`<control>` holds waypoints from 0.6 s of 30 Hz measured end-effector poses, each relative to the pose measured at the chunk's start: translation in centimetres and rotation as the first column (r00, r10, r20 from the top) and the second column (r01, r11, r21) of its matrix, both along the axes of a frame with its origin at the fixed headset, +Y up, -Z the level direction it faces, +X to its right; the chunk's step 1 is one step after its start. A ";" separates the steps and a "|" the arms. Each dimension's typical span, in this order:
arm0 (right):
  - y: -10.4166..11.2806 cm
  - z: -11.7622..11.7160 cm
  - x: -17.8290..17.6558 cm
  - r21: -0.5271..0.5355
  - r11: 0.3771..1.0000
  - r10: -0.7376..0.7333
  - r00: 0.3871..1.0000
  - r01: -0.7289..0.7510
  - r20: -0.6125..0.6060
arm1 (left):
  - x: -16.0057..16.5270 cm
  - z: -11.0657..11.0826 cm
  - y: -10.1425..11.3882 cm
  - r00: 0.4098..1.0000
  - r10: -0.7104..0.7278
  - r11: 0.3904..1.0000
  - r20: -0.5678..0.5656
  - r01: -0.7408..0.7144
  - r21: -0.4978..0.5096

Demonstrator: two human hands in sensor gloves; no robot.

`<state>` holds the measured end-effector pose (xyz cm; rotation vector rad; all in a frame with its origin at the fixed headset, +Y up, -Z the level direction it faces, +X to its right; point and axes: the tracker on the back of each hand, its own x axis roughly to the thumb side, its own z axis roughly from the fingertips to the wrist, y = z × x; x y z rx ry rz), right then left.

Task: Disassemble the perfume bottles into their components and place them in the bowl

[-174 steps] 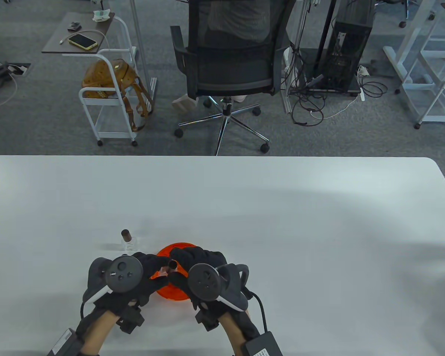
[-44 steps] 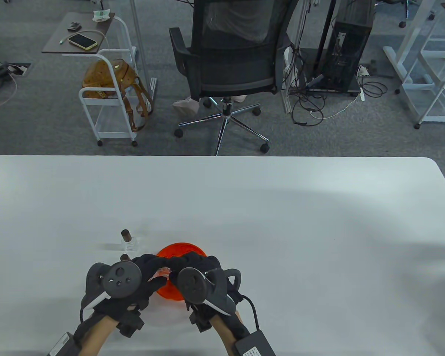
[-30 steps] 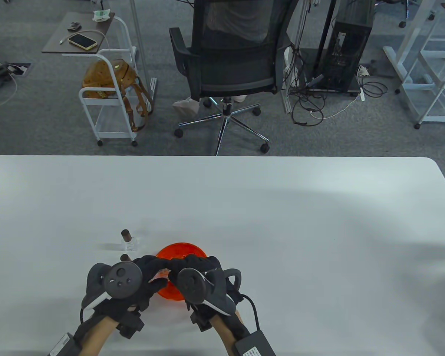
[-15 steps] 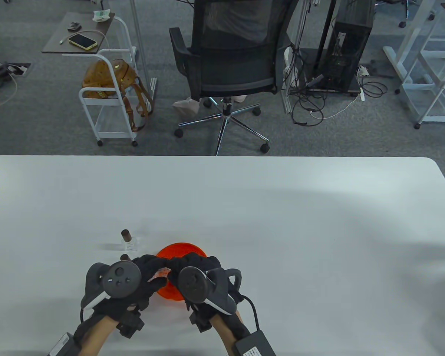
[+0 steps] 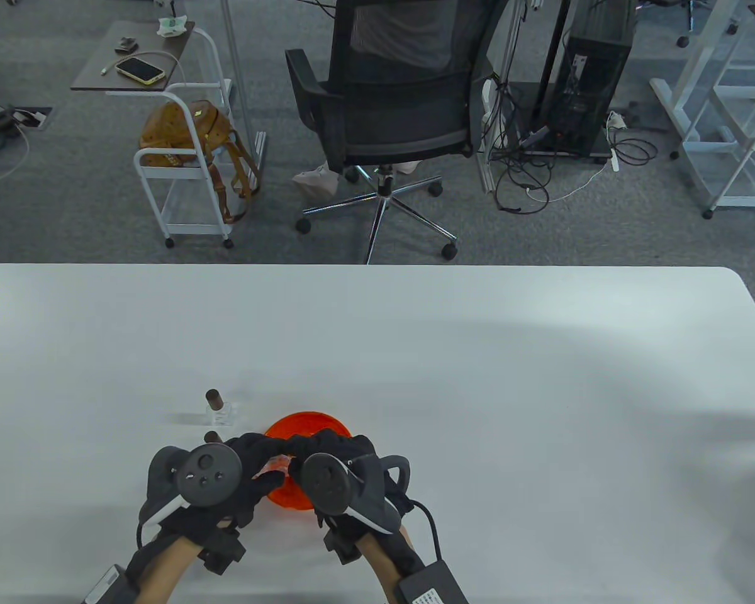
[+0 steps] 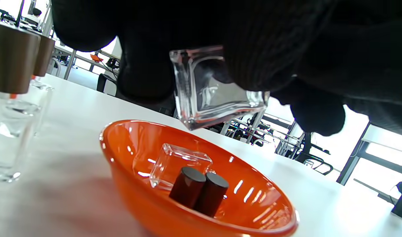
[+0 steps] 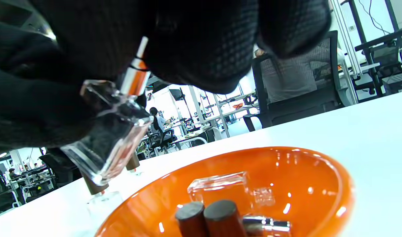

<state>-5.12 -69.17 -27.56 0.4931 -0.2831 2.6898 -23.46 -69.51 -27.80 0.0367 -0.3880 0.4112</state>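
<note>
Above the orange bowl (image 6: 128, 154), both hands still clamp the glass bottle (image 6: 217, 95), left hand (image 5: 239, 469) on its body, right hand (image 5: 330, 450) working its sprayer, barely shifted, so separation seems unfinished

In the table view, gloved fingers (image 5: 270, 448) hide the held glass bottle (image 6: 217, 89) and most of the bowl (image 5: 308, 423).

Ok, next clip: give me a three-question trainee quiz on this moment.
1. True or false: the orange plastic bowl already holds two dark cylindrical caps.
2. Which hand grips the clear square glass bottle above the bowl? A left hand; B right hand; C neither.
3. Fill in: the capped clear bottles still standing on the white table number ___.

Key: 1 true; 2 A; 3 two.
</note>
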 end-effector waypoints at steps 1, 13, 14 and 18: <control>0.0 0.0 0.0 -0.001 1.000 -0.001 1.000 0.001 0.002 | -0.1 -0.1 0.0 1.000 0.009 1.000 0.002 -0.009 -0.009; 0.0 -0.3 0.3 -0.010 0.999 -0.041 0.999 0.041 0.011 | 0.0 0.0 0.0 1.000 0.003 1.000 0.011 -0.003 -0.010; -0.1 -0.3 0.3 -0.009 0.999 -0.038 0.999 0.038 0.013 | 0.1 0.1 0.0 1.000 -0.001 1.000 0.013 0.002 -0.010; 0.0 -0.2 0.4 -0.027 0.999 -0.020 1.000 0.020 -0.015 | 0.2 0.1 0.1 1.000 -0.007 1.000 0.006 0.007 0.005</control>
